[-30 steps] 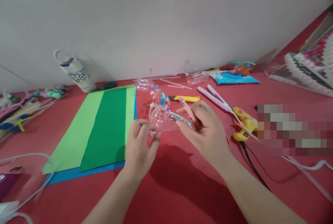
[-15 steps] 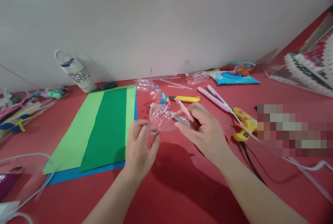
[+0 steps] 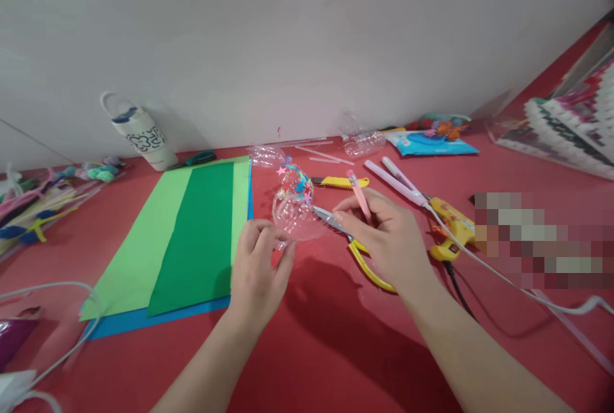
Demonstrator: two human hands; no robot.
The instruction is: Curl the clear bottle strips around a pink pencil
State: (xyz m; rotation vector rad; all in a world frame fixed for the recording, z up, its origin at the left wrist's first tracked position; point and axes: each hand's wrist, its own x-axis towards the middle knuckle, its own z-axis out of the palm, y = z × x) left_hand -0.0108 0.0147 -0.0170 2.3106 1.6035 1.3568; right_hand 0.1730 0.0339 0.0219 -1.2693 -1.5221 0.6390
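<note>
My left hand [image 3: 259, 272] pinches the lower edge of a clear plastic bottle piece [image 3: 296, 213] dotted with coloured star stickers and holds it above the red table [image 3: 336, 336]. My right hand [image 3: 391, 240] is closed round small yellow-handled scissors [image 3: 357, 248], whose blades point left and touch the clear plastic. A pink pencil [image 3: 358, 194] is also held in the right hand and sticks up from between its fingers.
Green and blue paper sheets [image 3: 192, 234] lie to the left. A yellow utility knife [image 3: 341, 182], a pink hair straightener [image 3: 396, 183], a yellow glue gun [image 3: 451, 227] with its cord, a wipes pack [image 3: 432, 142], clear bottle parts [image 3: 364, 141] and a white bottle [image 3: 139, 132] lie beyond.
My right hand drew back to the right and lifted, showing the scissors' yellow handles; the pink pencil now stands more upright. The left hand stays pinched on the plastic piece.
</note>
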